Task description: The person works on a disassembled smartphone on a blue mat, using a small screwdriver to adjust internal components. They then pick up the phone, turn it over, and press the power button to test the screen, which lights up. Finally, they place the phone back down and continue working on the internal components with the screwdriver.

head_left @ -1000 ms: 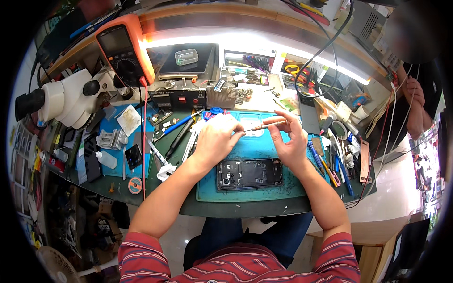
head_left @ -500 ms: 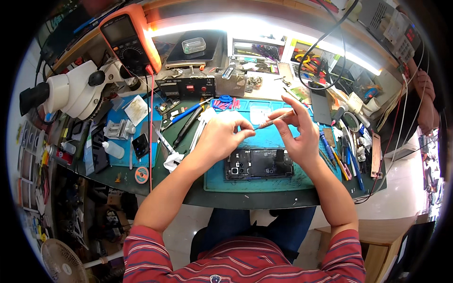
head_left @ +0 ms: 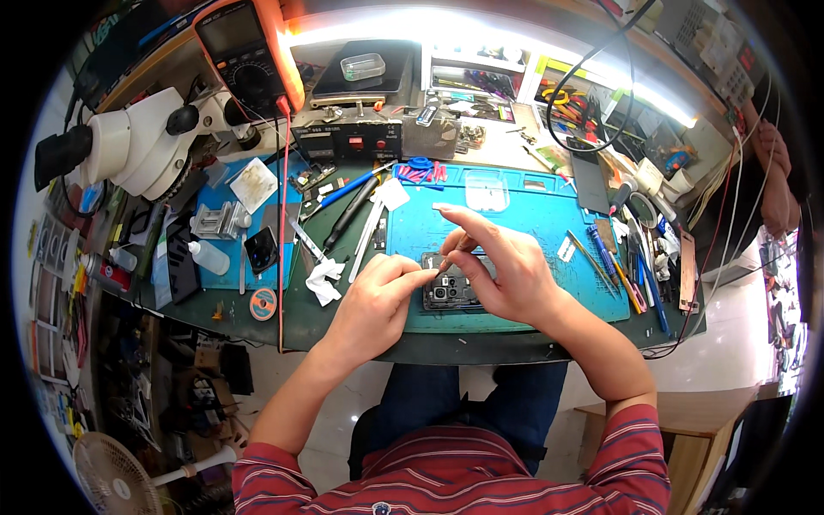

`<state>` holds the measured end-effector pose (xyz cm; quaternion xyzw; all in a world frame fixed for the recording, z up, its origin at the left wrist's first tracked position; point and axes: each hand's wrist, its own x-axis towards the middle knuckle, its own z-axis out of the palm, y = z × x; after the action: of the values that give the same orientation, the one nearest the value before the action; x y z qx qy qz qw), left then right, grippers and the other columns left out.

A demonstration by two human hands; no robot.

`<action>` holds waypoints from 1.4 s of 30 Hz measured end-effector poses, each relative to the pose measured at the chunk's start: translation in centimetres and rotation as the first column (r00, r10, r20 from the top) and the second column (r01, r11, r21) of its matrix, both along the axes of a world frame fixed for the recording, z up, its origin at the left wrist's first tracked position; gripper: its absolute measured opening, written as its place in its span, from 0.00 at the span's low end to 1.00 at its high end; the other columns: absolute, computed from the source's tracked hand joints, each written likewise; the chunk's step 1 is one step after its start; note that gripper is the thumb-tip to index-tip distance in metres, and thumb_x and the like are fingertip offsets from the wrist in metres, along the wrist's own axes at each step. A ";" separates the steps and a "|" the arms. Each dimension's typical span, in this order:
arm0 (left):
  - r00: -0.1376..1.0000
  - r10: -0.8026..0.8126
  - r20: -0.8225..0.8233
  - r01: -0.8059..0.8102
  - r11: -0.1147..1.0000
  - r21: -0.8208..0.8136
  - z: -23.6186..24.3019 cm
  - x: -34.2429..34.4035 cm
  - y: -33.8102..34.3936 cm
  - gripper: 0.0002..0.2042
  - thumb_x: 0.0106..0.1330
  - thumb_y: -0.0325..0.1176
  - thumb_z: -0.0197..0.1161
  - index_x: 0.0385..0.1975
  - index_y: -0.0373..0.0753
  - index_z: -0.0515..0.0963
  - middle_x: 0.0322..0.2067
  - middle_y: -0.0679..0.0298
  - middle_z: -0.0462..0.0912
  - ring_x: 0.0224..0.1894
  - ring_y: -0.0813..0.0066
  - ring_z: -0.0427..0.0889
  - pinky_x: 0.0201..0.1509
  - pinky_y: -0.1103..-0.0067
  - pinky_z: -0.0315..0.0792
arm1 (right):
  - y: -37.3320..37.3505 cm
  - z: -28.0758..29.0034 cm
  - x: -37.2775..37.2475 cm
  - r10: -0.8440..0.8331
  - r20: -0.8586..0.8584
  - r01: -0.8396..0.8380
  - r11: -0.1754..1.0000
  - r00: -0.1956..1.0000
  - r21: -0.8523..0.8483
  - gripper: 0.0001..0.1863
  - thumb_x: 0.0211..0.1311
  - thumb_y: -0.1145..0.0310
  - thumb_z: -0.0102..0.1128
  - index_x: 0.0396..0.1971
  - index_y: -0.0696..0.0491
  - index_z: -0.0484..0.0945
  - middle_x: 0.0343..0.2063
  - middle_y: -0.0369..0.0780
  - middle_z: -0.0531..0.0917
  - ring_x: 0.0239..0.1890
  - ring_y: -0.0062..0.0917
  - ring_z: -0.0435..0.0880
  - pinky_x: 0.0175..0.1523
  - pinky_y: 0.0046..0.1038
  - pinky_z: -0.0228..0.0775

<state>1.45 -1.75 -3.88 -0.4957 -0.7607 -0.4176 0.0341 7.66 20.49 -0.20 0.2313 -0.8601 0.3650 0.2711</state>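
An opened black phone [head_left: 446, 298] lies on the blue mat [head_left: 575, 300], mostly behind my hands, its camera module showing. My right hand [head_left: 506, 275] grips a slim copper-brown tool [head_left: 457, 254], probably a screwdriver, tilted down over the camera end, index finger raised along the top. My left hand [head_left: 369, 313] has thumb and index together at the tool's lower tip, just above the phone; whatever is pinched there is too small to make out. A clear tray [head_left: 487, 190] sits behind them.
Microscope [head_left: 129, 146], orange multimeter [head_left: 290, 69] and power supply [head_left: 343, 142] stand at back left. A dropper bottle [head_left: 209, 259], solder spool [head_left: 263, 305], pens and tools [head_left: 627, 275] crowd both sides. Cables hang at right, beside another person's arm [head_left: 777, 197]. A fan [head_left: 112, 472] is low left.
Both hands have come down toward me and onto the phone's camera end, my left also turning inward. The tool has moved from above the mat's middle to over the phone, now angled more steeply.
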 end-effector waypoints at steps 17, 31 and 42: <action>0.998 0.010 -0.064 -0.009 1.000 0.015 -0.9 0.1 0.3 0.11 0.68 0.18 0.63 0.49 0.33 0.82 0.42 0.57 0.82 0.45 0.56 0.79 0.50 0.67 0.73 | 0.2 0.2 0.0 0.057 0.014 -0.058 0.996 0.998 0.068 0.30 0.64 0.83 0.60 0.67 0.54 0.73 0.36 0.42 0.86 0.38 0.35 0.89 0.42 0.34 0.82; 0.992 0.103 -0.074 -0.098 0.992 0.078 -0.9 -0.2 0.6 0.08 0.60 0.26 0.75 0.37 0.35 0.84 0.37 0.59 0.85 0.42 0.59 0.83 0.46 0.69 0.77 | -0.2 0.5 0.4 0.078 -0.024 -0.078 0.996 0.997 -0.036 0.30 0.67 0.82 0.61 0.69 0.55 0.70 0.35 0.41 0.88 0.36 0.30 0.90 0.42 0.31 0.82; 0.988 0.157 -0.001 -0.155 0.979 0.131 -0.6 -0.2 1.1 0.03 0.63 0.23 0.71 0.36 0.35 0.85 0.34 0.61 0.87 0.36 0.68 0.84 0.35 0.76 0.74 | 0.4 0.4 0.4 0.051 -0.036 -0.058 0.966 0.998 -0.252 0.27 0.70 0.83 0.59 0.68 0.57 0.70 0.35 0.42 0.88 0.37 0.26 0.92 0.43 0.28 0.82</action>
<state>1.25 -0.60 -4.53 -0.4337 -0.7680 -0.4598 0.1035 8.10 20.86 0.20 0.2237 -0.7957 0.4757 0.3010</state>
